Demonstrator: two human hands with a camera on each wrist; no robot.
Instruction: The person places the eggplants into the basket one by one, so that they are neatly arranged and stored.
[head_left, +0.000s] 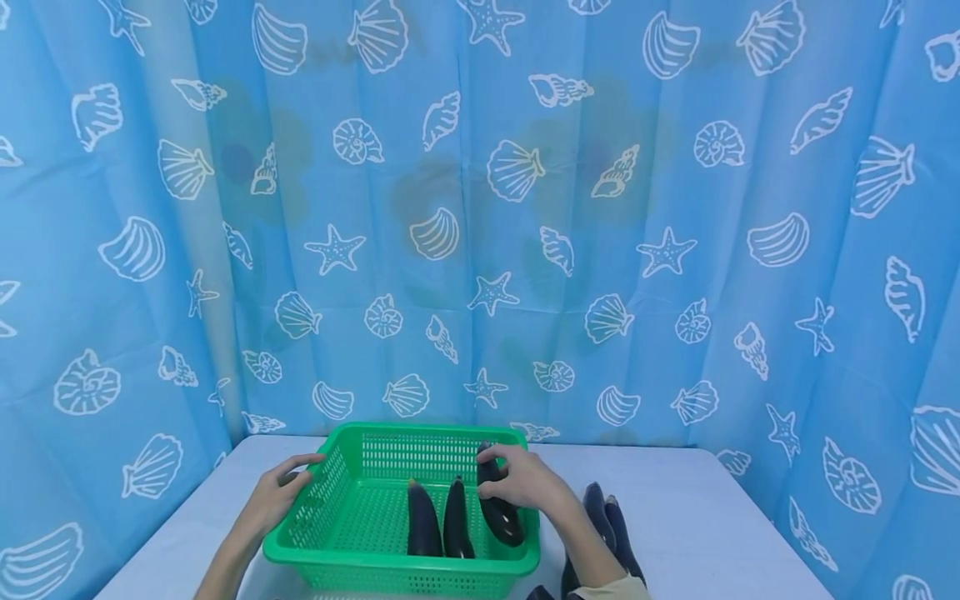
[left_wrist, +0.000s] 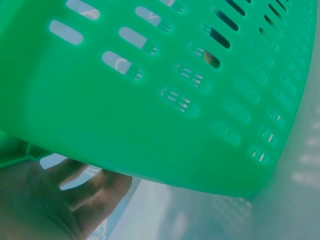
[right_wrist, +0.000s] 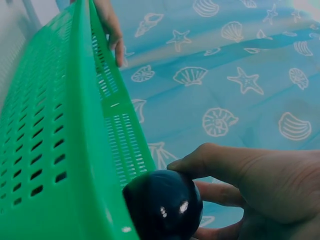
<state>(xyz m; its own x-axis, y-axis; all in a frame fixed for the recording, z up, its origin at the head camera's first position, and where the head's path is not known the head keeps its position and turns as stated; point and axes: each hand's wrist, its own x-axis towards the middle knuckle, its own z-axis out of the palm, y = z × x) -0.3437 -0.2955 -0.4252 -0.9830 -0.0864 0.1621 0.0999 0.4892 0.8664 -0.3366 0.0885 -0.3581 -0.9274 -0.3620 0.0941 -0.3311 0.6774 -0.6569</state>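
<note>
Loading, apparently: right hand (head_left: 527, 478) pinches eggplant (head_left: 504, 523) over basket (head_left: 375, 512) at three o'clock; left hand (head_left: 272, 498) grips nine; lowering seems next.

basket (head_left: 337, 577): smooth plastic | held eggplant (right_wrist: 162, 207): smooth, glossy | curtain (head_left: 480, 192): creased, cloth-like

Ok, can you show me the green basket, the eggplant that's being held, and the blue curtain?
Green basket (head_left: 352, 562): head view, on its front rim.
Held eggplant (right_wrist: 162, 202): right wrist view, on its shiny rounded end.
Blue curtain (head_left: 480, 250): head view, near its middle.
</note>
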